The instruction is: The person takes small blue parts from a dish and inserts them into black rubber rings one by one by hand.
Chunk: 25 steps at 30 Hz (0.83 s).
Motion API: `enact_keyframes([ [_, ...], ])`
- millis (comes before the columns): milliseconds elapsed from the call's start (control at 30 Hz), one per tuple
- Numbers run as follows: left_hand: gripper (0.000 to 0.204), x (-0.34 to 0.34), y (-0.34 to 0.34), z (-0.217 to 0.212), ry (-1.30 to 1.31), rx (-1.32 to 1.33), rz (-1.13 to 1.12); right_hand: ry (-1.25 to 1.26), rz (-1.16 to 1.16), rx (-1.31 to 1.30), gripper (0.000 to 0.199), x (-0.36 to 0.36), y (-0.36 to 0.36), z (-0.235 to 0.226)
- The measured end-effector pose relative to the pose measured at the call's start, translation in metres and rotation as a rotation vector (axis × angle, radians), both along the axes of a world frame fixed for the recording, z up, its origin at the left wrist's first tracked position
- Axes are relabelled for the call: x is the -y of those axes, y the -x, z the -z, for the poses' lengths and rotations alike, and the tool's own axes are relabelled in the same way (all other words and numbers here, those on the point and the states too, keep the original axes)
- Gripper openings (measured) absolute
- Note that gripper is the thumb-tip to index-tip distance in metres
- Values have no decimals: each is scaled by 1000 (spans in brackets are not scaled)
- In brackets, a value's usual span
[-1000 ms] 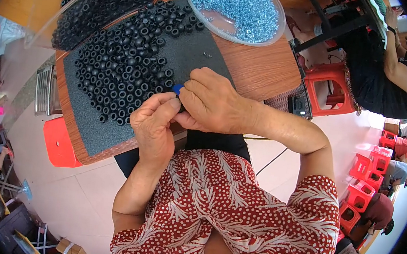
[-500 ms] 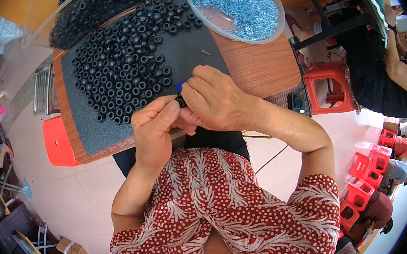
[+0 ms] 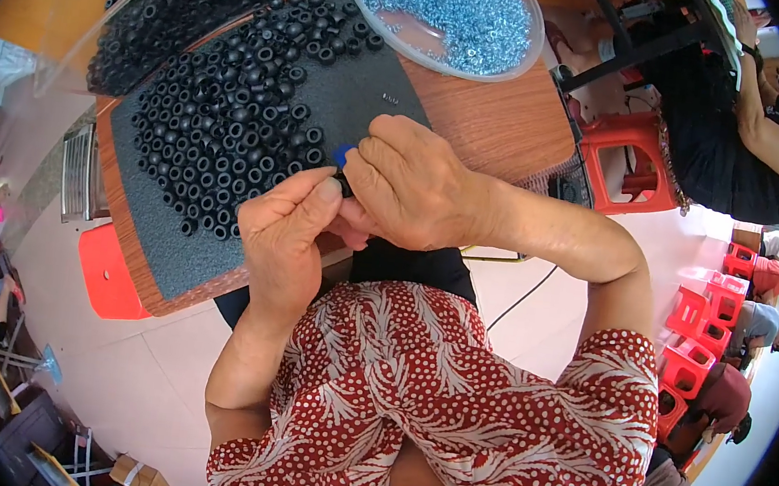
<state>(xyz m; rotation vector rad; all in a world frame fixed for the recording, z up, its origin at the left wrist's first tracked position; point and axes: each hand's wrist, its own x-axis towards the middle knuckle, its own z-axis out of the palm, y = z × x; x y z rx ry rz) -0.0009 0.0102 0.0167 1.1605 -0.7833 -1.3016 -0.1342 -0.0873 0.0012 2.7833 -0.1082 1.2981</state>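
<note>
My left hand (image 3: 284,232) is closed, its thumb and forefinger pinching a small black ring-shaped part (image 3: 342,181) that the fingers mostly hide. Against it presses my right hand (image 3: 422,185), fingers curled round a small blue-ended thing (image 3: 341,154) whose full shape is covered. Both hands meet over the near edge of a dark grey mat (image 3: 180,268). Just beyond the left hand, a wide spread of loose black ring-shaped parts (image 3: 227,122) covers much of that mat. A few tiny metallic bits (image 3: 390,98) lie on it past the right hand.
A clear bin (image 3: 185,18) of black parts stands at the far left of the wooden table (image 3: 506,132). At the back is a clear round tub (image 3: 410,46) of small bluish transparent pieces. Red stools (image 3: 616,162) and seated people are to the right.
Both hands have shifted slightly, the left one a little to the left. They stay together on the black part, and the blue-ended thing has moved slightly left and up.
</note>
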Motion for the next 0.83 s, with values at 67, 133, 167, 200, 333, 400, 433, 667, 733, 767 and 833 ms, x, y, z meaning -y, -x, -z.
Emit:
enact_keyframes([
  [67, 29, 3, -2, -2, 9, 16, -12, -21, 33, 31, 21, -2, -2, -3],
  [133, 29, 2, -6, -3, -13, 8, -9, -75, 17, -61, 30, -5, 4, -11],
  [167, 29, 1, -5, -4, -14, 8, -9, -129, -3, -153, 41, -8, 6, -13],
  [200, 28, 0, -5, -4, -35, 9, 4, -129, -3, -153, 41, -9, 7, -13],
  [333, 26, -2, -1, 2, -42, 25, 9, -144, 14, -165, 42, -13, 10, -7],
  [400, 25, -3, 3, 4, -8, 48, -18, -144, 23, -160, 42, -15, 9, -5],
  [433, 25, -3, 5, 4, 25, 68, -39, -123, 42, -174, 42, -17, 10, -6],
  [667, 25, -4, 13, 12, 23, 73, -69, 30, 70, -75, 26, -12, 6, 6],
  [733, 24, -3, 14, 15, 48, 78, -98, 18, 57, -75, 27, -10, 4, 11],
  [767, 24, -4, 14, 17, 47, 78, -98, 6, 43, -75, 27, -10, 4, 12],
  [833, 24, -4, 14, 21, 22, 90, -85, -121, -44, -210, 45, -12, 10, 10],
])
